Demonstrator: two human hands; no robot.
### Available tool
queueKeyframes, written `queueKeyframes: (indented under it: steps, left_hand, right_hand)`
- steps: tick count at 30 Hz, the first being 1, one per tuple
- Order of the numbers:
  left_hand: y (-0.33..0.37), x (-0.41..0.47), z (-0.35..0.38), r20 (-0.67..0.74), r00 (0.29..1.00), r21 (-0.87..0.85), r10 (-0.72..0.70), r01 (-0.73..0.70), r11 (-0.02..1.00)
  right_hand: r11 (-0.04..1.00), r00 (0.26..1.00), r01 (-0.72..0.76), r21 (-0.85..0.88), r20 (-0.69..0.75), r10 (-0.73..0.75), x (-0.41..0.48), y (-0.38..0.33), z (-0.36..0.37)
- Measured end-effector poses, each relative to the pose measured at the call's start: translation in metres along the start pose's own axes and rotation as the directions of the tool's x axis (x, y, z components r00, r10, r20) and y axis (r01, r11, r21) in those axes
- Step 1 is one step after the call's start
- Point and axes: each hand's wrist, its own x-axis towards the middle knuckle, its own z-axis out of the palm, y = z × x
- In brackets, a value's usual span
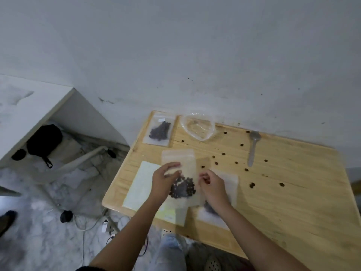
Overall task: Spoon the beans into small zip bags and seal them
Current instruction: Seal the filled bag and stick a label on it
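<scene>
Now, at the near edge of the counter (293, 202), a zip bag (181, 173) with beans (182, 187) in its lower part is held up by the left hand (163, 181), whose grip is clamped on the bag's left side. The right hand (212, 185) is curled beside the bag's right edge; whether its grip is pinched on the film cannot be told. Flat empty bags (138, 184) are seen underneath. Farther out, loose beans (252, 185) are scattered. A spoon (254, 147), a crumpled bag (198, 127) and a filled bag (159, 130) are lying by the wall.

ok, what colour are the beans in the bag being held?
Dark brown, nearly black; the beans show through the clear bag in the head view.
</scene>
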Motion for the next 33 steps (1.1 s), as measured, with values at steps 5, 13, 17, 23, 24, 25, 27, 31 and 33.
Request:
queueKeyframes:
  steps: [5, 13, 17, 23, 24, 25, 27, 31, 33]
  left_hand:
    - [-0.009, 0.013, -0.063, -0.242, 0.97, -0.017, -0.018, 0.014, 1.0]
    - [-0.02, 0.011, -0.086, -0.298, 0.954, -0.058, -0.033, 0.016, 0.998]
    - [-0.021, 0.013, -0.087, -0.266, 0.964, -0.06, -0.01, -0.007, 0.998]
    - [-0.003, 0.033, -0.075, -0.134, 0.991, -0.176, -0.024, 0.0, 0.984]
    - [0.001, 0.038, -0.072, -0.098, 0.995, -0.193, -0.028, 0.009, 0.981]
    - [0.005, 0.043, -0.069, -0.056, 0.998, -0.214, -0.03, 0.017, 0.977]
    - [0.012, 0.053, -0.062, 0.026, 0.999, -0.227, -0.029, 0.034, 0.973]
    - [0.026, 0.074, -0.05, 0.182, 0.983, -0.218, 0.006, 0.034, 0.975]
    - [0.033, 0.083, -0.046, 0.24, 0.971, -0.205, 0.016, 0.035, 0.978]
  right_hand:
    - [0.956, 0.961, 0.03, -0.291, 0.272, 0.052, 0.007, 0.0, 0.048]
    - [0.929, 0.968, 0.022, -0.369, 0.241, 0.073, 0.002, 0.01, 0.074]
    - [0.947, 0.964, -0.021, -0.319, 0.245, 0.104, 0.01, 0.008, 0.072]
    - [0.997, 0.997, -0.07, -0.015, 0.04, 0.071, 0.041, -0.023, 0.032]
    - [0.997, 0.998, -0.058, 0.046, 0.015, 0.058, 0.046, -0.032, 0.025]
    - [0.997, 0.999, -0.039, 0.073, -0.001, 0.04, 0.051, -0.043, 0.02]
    - [0.997, 1.0, 0.013, 0.079, -0.005, -0.013, 0.06, -0.062, 0.012]
    - [0.993, 0.996, 0.094, 0.069, 0.003, -0.094, 0.075, -0.095, 0.011]
    - [0.992, 0.996, 0.089, 0.091, 0.006, -0.09, 0.083, -0.107, 0.015]
